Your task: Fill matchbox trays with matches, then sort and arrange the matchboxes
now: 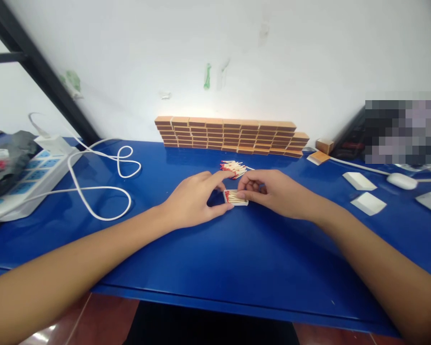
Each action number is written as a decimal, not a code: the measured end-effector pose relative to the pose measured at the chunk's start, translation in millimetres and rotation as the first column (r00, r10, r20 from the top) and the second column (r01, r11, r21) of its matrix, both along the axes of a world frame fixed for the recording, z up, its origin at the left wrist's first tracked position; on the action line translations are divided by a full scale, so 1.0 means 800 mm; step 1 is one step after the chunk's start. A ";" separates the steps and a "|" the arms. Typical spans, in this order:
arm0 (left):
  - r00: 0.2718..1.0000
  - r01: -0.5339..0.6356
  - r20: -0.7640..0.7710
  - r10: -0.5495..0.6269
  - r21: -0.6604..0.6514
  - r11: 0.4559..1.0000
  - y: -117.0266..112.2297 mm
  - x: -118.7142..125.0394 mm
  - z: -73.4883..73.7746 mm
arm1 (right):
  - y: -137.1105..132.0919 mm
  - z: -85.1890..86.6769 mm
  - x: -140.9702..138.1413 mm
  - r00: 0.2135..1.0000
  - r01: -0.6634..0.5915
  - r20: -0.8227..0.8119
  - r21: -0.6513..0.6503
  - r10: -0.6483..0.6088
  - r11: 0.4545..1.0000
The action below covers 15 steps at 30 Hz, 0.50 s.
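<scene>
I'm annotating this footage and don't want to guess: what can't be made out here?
All in the head view:
- Number of matches in the white matchbox tray: they are small, overlap, and the right hand covers some.
- Whether the right hand pinches a match: its curled fingers hide it.
- Number in the loose match pile: small and overlapping.
- What the pixelated patch conceals.

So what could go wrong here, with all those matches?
The small tray has no cover, so a slip of the left hand or right hand might spill its matches. The loose pile just behind could get scattered by a stray finger. A bump might also topple the stacked boxes.
</scene>
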<state>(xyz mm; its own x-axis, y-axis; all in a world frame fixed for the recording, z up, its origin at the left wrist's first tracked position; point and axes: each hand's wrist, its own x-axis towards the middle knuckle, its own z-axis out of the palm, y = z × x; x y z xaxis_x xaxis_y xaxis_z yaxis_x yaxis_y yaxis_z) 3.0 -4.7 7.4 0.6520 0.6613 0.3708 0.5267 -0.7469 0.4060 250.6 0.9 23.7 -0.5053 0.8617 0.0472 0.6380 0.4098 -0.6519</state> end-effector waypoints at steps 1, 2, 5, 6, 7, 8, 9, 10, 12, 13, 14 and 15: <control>1.000 -0.003 -0.003 0.003 -0.008 1.000 0.000 0.000 0.000 | 0.003 -0.001 0.003 1.000 0.017 -0.013 0.015 -0.017 1.000; 1.000 -0.006 -0.005 0.006 -0.014 1.000 -0.001 0.000 0.001 | 0.007 -0.002 0.007 0.999 0.049 -0.019 0.047 -0.048 0.998; 1.000 -0.016 -0.009 0.016 -0.018 1.000 -0.001 0.000 0.001 | 0.022 -0.006 0.025 0.984 0.163 0.037 0.223 -0.175 0.961; 1.000 -0.017 -0.008 0.017 -0.015 1.000 -0.001 0.000 0.001 | 0.026 -0.008 0.031 0.977 0.174 0.074 0.270 -0.200 0.947; 1.000 -0.017 -0.007 0.017 -0.011 1.000 -0.001 0.000 0.001 | 0.030 -0.010 0.036 0.972 0.167 0.113 0.292 -0.208 0.942; 1.000 -0.015 -0.007 0.015 -0.008 1.000 -0.001 0.000 0.001 | 0.033 -0.012 0.040 0.969 0.151 0.148 0.288 -0.200 0.945; 1.000 -0.013 -0.008 0.013 -0.005 1.000 -0.001 0.000 0.001 | 0.036 -0.014 0.043 0.968 0.134 0.172 0.268 -0.184 0.954; 1.000 -0.011 -0.009 0.011 -0.001 1.000 -0.001 0.000 0.001 | 0.037 -0.016 0.044 0.969 0.120 0.183 0.245 -0.167 0.962; 1.000 -0.006 -0.011 0.006 0.007 1.000 0.000 0.000 0.000 | 0.038 -0.021 0.042 0.974 0.102 0.175 0.227 -0.144 0.969; 1.000 -0.004 -0.010 0.004 0.010 1.000 -0.001 0.000 0.001 | 0.038 -0.023 0.039 0.977 0.098 0.160 0.239 -0.139 0.966; 1.000 -0.003 -0.009 0.004 0.008 1.000 -0.001 0.000 0.001 | 0.038 -0.026 0.036 0.980 0.095 0.143 0.258 -0.136 0.961; 1.000 -0.003 -0.010 0.003 0.002 1.000 -0.001 0.000 0.001 | 0.038 -0.028 0.034 0.983 0.090 0.128 0.278 -0.130 0.956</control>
<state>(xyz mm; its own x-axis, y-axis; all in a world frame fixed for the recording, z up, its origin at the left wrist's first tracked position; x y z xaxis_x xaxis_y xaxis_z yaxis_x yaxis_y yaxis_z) 3.2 -5.8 8.2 0.6539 0.6624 0.3656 0.5330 -0.7462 0.3988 277.5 31.5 1.3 -0.4264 0.8775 0.2196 0.7676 0.4794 -0.4254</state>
